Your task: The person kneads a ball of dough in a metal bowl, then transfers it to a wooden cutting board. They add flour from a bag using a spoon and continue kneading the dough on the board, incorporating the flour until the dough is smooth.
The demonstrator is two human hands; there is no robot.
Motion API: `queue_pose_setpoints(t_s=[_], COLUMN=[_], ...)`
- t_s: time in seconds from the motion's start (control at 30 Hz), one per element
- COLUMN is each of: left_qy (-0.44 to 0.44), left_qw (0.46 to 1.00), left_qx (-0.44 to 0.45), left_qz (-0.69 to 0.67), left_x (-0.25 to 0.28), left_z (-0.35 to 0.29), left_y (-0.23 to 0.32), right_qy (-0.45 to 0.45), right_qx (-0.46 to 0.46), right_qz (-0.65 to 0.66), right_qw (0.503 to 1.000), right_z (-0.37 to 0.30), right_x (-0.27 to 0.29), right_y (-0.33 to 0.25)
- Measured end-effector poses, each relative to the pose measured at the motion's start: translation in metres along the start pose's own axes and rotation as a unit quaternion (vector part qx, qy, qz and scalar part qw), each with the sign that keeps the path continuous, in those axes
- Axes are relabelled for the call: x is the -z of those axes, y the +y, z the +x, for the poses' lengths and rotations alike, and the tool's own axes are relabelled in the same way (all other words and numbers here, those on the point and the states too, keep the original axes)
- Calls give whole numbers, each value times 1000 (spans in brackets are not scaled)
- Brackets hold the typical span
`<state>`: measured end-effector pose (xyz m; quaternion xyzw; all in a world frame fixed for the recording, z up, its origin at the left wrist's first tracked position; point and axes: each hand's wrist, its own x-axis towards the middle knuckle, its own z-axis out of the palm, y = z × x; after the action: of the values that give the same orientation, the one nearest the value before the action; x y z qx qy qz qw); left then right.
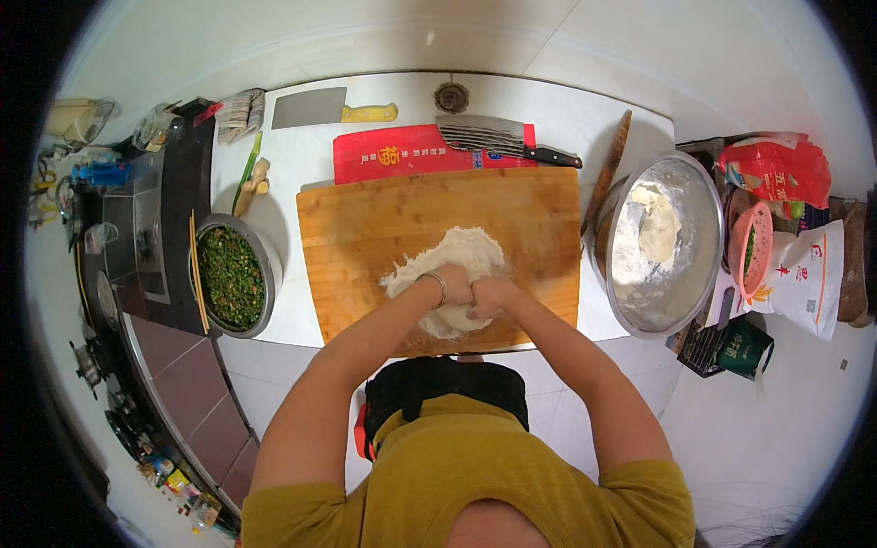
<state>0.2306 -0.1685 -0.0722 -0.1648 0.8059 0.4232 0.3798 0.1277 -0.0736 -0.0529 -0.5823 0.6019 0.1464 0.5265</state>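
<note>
Both my hands meet over a lump of pale dough [449,321] on the wooden board [347,242]. With its fingers curled, my left hand [449,284], a bracelet at the wrist, presses on the dough. My right hand [491,297] sits right against it, also closed and pushing into the dough; the fingertips of both are hidden. Loose white flour [468,244] spreads around and beyond them. To the right stands a large metal bowl [676,297], holding flour and another pale piece of dough [658,233].
Left of the board, a pot of chopped green filling [230,279] has chopsticks [196,274] across its rim. Behind lie a cleaver [311,108], a slotted knife [484,140] on a red packet [393,155], ginger [254,187] and a rolling pin [610,169]. A pink basket [752,247] sits right.
</note>
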Motion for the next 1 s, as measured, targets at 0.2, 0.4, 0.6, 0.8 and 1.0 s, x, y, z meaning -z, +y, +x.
queue_pose_setpoints(t_s=[0.2,0.4,0.6,0.8,1.0], left_qy=[56,222,220,74,36], left_qw=[996,973,975,991,997], left_qx=[40,56,16,44,26], left_qz=[-52,-22,24,98,61], left_x=[8,-25,-33,-45,-50], left_z=[-14,-16,-59,-64,-58], left_y=[5,0,20,36,21], right_qy=[-28,236,171,80,-43], right_qx=[-19,-30,51,28,40], right_qz=[-6,5,101,-121,-135], right_qw=[999,971,979,989,989], right_z=[19,7,-18,-36,-2], right_x=[-1,-33,-34,-45,-40], right_y=[7,8,25,-21,-25])
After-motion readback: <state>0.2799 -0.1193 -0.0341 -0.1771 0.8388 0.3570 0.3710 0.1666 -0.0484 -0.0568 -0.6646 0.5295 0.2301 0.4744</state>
